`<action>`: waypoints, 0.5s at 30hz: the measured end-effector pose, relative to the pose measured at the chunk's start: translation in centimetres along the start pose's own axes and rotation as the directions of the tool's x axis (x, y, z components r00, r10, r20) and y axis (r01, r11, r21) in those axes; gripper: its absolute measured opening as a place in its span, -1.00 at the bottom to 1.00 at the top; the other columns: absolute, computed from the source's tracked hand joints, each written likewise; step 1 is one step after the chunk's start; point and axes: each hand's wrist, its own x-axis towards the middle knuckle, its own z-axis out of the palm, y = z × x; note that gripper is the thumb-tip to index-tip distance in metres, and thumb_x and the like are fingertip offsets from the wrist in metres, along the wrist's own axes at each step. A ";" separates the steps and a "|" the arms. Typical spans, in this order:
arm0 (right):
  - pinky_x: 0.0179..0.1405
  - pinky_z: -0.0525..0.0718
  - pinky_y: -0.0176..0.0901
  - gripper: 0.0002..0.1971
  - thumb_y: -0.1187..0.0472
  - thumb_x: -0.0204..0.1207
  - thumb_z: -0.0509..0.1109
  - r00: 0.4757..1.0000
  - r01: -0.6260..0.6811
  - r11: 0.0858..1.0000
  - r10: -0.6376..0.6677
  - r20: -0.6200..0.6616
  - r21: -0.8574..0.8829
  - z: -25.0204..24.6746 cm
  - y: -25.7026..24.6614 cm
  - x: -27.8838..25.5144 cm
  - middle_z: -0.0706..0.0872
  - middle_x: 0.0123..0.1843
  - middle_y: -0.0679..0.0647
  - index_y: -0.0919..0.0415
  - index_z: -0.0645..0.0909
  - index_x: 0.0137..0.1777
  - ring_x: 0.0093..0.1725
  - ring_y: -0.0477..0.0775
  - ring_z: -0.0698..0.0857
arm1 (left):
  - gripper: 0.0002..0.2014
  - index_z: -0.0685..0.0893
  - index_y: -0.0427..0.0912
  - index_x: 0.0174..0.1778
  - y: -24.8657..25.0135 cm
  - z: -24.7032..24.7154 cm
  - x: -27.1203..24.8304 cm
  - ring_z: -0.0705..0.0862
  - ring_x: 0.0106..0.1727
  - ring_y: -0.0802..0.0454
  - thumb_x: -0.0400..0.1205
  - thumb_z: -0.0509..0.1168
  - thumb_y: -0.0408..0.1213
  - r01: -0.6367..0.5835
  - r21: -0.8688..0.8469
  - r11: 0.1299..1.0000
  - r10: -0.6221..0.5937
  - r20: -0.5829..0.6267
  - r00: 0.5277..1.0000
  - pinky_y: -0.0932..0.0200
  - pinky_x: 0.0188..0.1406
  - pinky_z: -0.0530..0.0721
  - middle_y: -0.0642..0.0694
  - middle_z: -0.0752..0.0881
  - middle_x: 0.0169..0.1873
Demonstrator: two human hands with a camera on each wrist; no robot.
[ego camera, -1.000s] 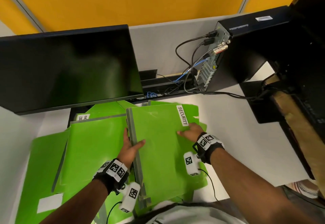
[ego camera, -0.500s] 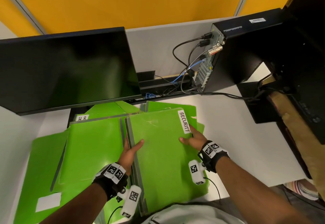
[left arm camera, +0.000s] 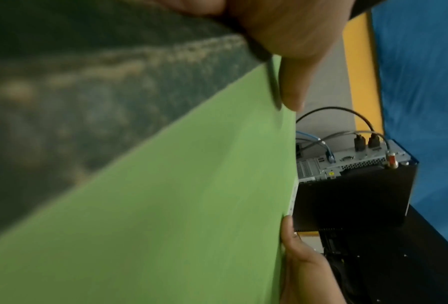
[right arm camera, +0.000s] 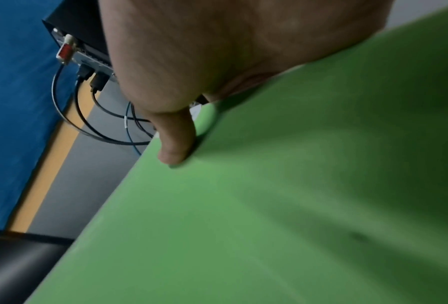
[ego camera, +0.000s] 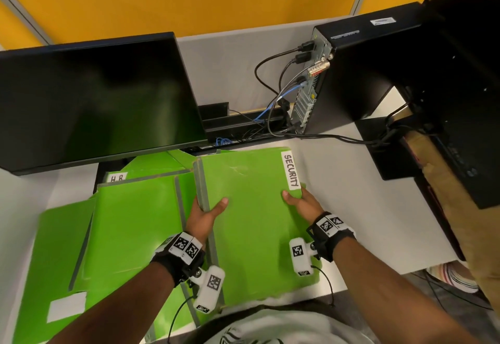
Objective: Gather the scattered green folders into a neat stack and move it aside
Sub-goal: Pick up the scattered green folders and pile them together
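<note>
Green SECURITY folder (ego camera: 251,224) sits between your hands, long axis running away from you: left hand (ego camera: 203,218) pinches its spine edge, right hand (ego camera: 304,204) pinches the opposite edge, while the remaining scattered folders (ego camera: 130,224) lie nearer your left hand.

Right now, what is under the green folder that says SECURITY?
Under the SECURITY folder, more green folders peek out at its left edge. Whatever lies beneath its middle is covered.
</note>
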 end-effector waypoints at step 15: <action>0.24 0.37 -0.17 -0.66 0.24 0.53 0.42 0.997 -0.007 0.992 0.015 -0.069 0.122 -4.4 -1.3 -0.4 0.67 0.14 0.06 0.20 0.60 0.31 0.18 0.04 0.58 | -0.32 0.46 -0.31 0.39 -2.0 -4.5 1.4 0.60 0.31 -0.27 0.41 0.55 -0.14 0.113 0.638 0.762 0.043 -0.224 0.974 -0.08 0.28 0.59 -0.28 0.62 0.28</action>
